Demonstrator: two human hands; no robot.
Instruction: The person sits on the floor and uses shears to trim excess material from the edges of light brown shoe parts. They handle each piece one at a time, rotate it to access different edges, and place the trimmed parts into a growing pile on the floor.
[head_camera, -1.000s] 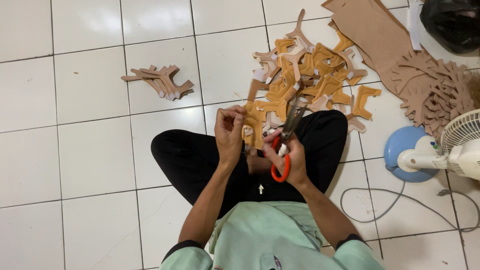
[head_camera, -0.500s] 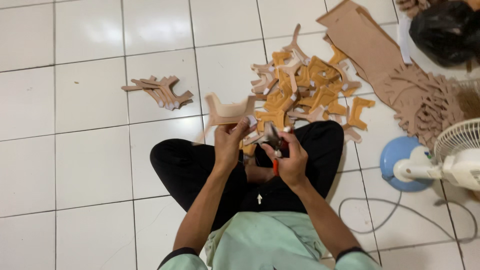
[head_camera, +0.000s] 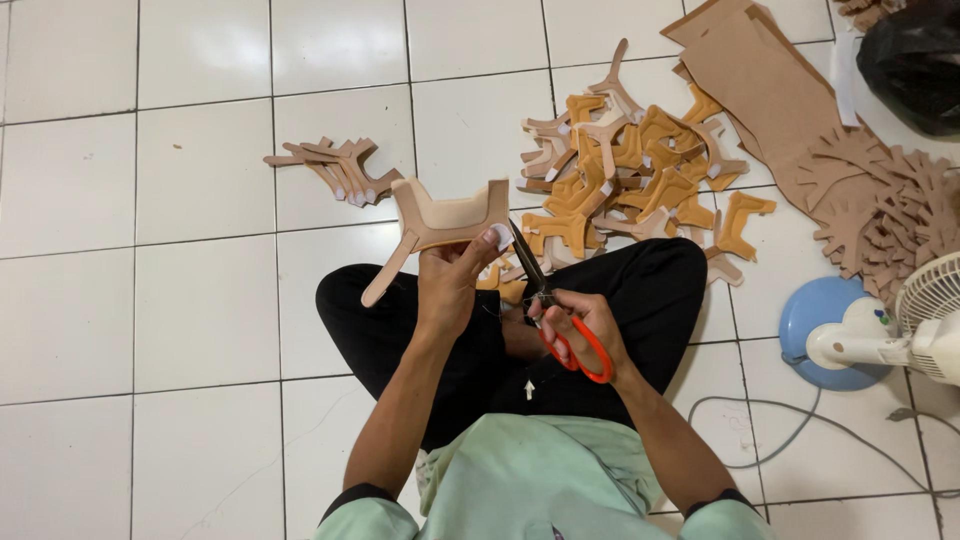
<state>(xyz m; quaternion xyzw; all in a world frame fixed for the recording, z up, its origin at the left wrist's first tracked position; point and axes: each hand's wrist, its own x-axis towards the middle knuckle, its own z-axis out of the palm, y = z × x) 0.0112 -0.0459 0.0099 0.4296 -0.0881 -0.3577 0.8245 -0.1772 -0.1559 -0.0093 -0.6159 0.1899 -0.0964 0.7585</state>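
I sit cross-legged on a white tiled floor. My left hand (head_camera: 452, 283) holds up a beige cut-out piece (head_camera: 440, 225) with forked legs, gripping its lower edge. My right hand (head_camera: 580, 335) grips orange-handled scissors (head_camera: 560, 320); the dark blades point up-left and their tip meets the right corner of the beige piece beside my left thumb. A heap of orange and tan cut-outs (head_camera: 630, 175) lies on the floor just beyond my knees.
A small stack of tan pieces (head_camera: 335, 168) lies far left. Brown sheets (head_camera: 760, 90) and a pile of brown cut-outs (head_camera: 890, 215) sit at right, under a black bag (head_camera: 915, 60). A white fan on a blue base (head_camera: 850, 335) stands right, its cable (head_camera: 800, 430) trailing.
My left hand has lifted the beige piece out of the pile and raised it clear. The scissors swung from pointing down to blades up against the piece's corner.
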